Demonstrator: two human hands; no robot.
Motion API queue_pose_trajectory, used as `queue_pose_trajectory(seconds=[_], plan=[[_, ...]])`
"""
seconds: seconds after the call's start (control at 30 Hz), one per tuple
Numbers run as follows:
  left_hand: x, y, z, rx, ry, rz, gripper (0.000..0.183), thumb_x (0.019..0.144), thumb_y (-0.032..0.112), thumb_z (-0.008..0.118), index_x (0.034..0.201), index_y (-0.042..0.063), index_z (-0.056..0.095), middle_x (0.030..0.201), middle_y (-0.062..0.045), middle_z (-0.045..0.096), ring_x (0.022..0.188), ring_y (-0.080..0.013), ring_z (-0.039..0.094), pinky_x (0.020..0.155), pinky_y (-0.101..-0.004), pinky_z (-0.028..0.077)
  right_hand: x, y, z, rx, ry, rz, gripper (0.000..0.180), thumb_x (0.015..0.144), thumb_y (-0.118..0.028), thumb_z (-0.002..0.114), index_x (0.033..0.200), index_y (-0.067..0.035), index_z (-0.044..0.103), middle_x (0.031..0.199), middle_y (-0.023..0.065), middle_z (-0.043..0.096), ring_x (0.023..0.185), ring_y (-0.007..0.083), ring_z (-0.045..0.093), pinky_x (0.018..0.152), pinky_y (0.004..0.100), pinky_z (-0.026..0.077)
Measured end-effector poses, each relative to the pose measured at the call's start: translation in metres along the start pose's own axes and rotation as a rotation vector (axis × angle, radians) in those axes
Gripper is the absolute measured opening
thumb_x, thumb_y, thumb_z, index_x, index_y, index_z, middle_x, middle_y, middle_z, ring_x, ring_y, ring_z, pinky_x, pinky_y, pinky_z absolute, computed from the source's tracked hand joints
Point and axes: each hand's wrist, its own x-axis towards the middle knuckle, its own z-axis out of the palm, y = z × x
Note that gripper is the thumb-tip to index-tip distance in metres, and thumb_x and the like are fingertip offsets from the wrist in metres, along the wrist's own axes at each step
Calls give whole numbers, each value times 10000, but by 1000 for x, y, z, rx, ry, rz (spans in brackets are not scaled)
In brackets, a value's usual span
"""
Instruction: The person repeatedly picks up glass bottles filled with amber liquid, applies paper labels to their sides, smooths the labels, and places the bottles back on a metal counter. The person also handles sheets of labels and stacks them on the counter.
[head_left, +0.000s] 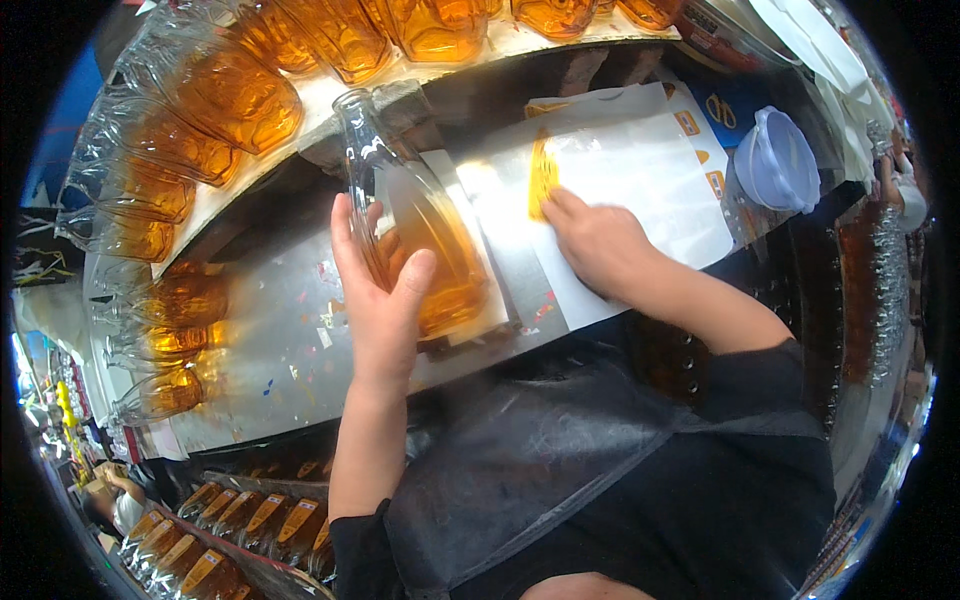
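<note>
My left hand (382, 300) is wrapped round a clear glass bottle (442, 255) with an amber lower part. The bottle leans on its side, neck pointing away from me, over a white board (491, 311). Between the fingertips of my right hand (604, 244) is the end of a tapered yellow label (541, 176); blur hides whether it is fully off the surface. Beneath that hand lie white paper sheets (637, 150), with several small yellow labels (715, 184) along the right edge.
Amber bottles (225, 97) crowd a raised curved shelf (315, 112) at the back and left. More stand on the metal table (285, 360). A lilac plastic tub (776, 161) and scissors (720, 110) sit at right. Labelled bottles (262, 517) fill crates at lower left, near another person (124, 502).
</note>
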Motion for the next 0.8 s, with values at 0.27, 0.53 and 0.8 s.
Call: queue_pose_trajectory(seconds=[0.27, 0.53, 0.8], plan=[[3, -1, 1, 1, 42, 26, 914, 936, 163, 752, 1644, 45, 186, 1521, -221, 439, 1350, -300, 533, 1122, -408, 466, -107, -17, -3, 156, 100, -170, 338, 893, -222, 737, 1157, -18, 681, 1309, 173, 655, 603, 263, 688, 554, 365, 574], [-10, 3, -2, -38, 14, 62, 881, 962, 160, 705, 1648, 30, 168, 1552, -194, 420, 1395, -280, 481, 1171, -403, 392, -90, -19, -22, 571, 34, -3, 163, 938, -125, 713, 1047, -11, 753, 976, 117, 774, 658, 157, 700, 603, 289, 558], [-9, 1, -13, 66, 9, 15, 869, 925, 151, 716, 1632, 23, 228, 1471, -200, 508, 1327, -250, 546, 1113, -396, 454, 27, -45, -120, 869, 374, -209, 161, 964, -148, 689, 992, 0, 744, 891, 114, 765, 729, 167, 722, 646, 284, 557]])
